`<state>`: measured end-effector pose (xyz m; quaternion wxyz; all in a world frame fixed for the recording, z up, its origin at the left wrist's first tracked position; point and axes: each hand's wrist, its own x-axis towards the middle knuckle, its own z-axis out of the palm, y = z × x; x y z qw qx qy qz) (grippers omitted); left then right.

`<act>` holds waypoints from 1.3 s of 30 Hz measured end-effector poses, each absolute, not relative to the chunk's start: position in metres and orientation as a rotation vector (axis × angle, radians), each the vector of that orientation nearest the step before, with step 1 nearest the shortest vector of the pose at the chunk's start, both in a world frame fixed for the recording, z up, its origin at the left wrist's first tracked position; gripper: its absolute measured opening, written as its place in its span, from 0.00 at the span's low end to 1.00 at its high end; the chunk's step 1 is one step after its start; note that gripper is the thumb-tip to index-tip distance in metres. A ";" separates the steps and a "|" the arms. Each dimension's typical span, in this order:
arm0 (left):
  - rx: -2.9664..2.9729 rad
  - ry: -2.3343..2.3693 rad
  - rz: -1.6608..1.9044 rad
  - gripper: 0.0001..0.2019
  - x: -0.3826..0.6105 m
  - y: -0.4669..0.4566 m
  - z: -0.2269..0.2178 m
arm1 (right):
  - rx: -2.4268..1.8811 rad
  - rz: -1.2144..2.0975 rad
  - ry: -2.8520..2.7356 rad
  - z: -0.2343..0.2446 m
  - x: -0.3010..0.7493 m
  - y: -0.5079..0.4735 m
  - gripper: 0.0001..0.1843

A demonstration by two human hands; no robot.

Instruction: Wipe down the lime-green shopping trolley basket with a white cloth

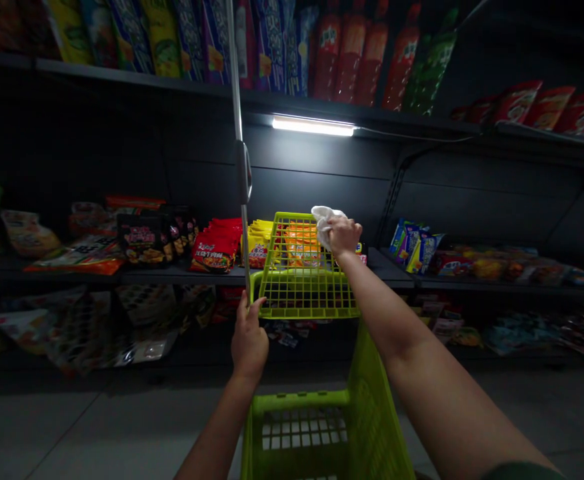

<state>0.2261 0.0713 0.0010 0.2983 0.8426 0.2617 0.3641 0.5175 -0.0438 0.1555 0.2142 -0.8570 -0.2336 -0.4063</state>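
Note:
A green plastic shopping basket (302, 313) with a gridded upper tier stands in front of me, its deeper lower part (299, 400) below. My left hand (249, 343) is closed on the upper tier's near left corner, at the foot of a thin metal pole (238, 100) with a grey fitting. My right hand (345, 237) reaches over the grid and grips a crumpled white cloth (326, 220), bunched at the far right of the upper tier. The right fingers are wrapped round the cloth and partly hidden.
Behind the basket, a dark shelf (387, 270) holds red (216, 247), yellow and orange noodle packets. Snack bags and drink bottles (352, 50) line the upper shelf. A lit tube lamp (314, 125) hangs beneath it. More packets lie on the low shelf above the tiled floor (97, 427).

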 end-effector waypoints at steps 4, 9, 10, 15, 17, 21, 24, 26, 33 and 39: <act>2.256 0.677 0.966 0.37 0.228 0.068 -0.001 | -2.254 -1.027 -1.247 0.151 0.491 0.025 0.18; 2.264 0.682 0.947 0.37 0.224 0.074 0.001 | -2.250 -0.990 -1.577 0.155 0.482 0.041 0.20; 2.261 0.693 0.935 0.37 0.224 0.075 0.002 | -2.294 -1.013 -1.521 0.157 0.489 0.026 0.21; 2.258 0.702 0.939 0.37 0.224 0.078 0.001 | -2.590 -1.093 -0.931 0.158 0.519 -0.080 0.17; 2.255 0.695 0.964 0.37 0.225 0.078 -0.002 | -2.638 -1.097 -0.785 0.148 0.513 -0.104 0.16; 2.255 0.688 0.972 0.38 0.226 0.075 -0.003 | -2.620 -1.017 -1.034 0.107 0.458 -0.093 0.13; 2.266 0.687 0.983 0.38 0.225 0.073 -0.003 | -2.446 -0.914 -1.603 0.073 0.403 -0.053 0.08; 2.262 0.683 0.991 0.38 0.225 0.073 -0.003 | -2.236 -0.898 -1.930 0.060 0.378 -0.023 0.08; 2.257 0.648 1.003 0.44 0.225 0.078 -0.002 | -2.136 -0.908 -1.996 0.083 0.406 -0.002 0.11; 2.223 0.683 1.006 0.45 0.225 0.080 -0.003 | -2.546 -1.001 -1.087 0.090 0.455 -0.119 0.10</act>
